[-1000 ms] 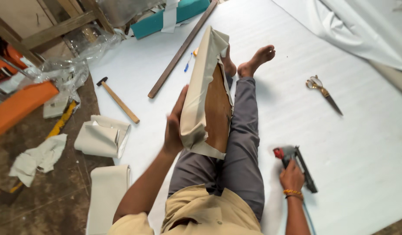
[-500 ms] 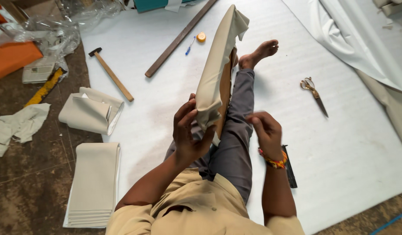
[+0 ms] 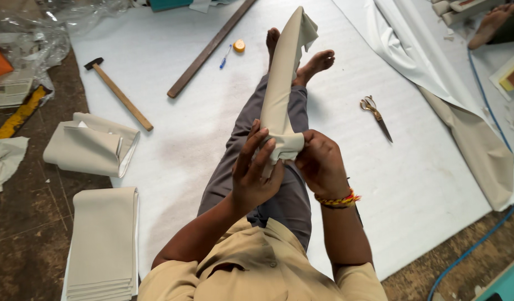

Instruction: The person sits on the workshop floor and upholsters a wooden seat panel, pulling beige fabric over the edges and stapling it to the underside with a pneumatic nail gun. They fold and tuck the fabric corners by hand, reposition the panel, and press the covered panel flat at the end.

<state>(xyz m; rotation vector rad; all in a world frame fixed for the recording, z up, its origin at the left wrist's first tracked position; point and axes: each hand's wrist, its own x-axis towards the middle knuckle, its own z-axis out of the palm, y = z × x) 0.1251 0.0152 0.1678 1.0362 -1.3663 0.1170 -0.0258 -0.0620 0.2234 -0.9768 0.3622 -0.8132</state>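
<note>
Head view
Left grip: the left hand [image 3: 256, 173] is closing its palm and thumb on the near end of the fabric-covered panel [image 3: 282, 89], fingers partly spread above the fold.
Right grip: the right hand [image 3: 319, 161] is pinching the folded beige fabric at the same end, fingers clamped on it.
Panel position: it is standing on edge over the person's outstretched legs, running from the hands toward the bare feet [image 3: 315, 61], loose fabric hanging at the far tip.
Seat: the person is sitting on a white foam sheet [image 3: 184, 128] spread over the floor.
Left side: a hammer [image 3: 119, 95], a folded beige cloth [image 3: 92, 146] and a stack of cut beige strips [image 3: 104, 239] are lying well apart from the hands.
Far side: a wooden batten [image 3: 209, 49] is lying at a slant.
Right side: scissors [image 3: 375, 116] are lying near the right leg, apart from it.
</note>
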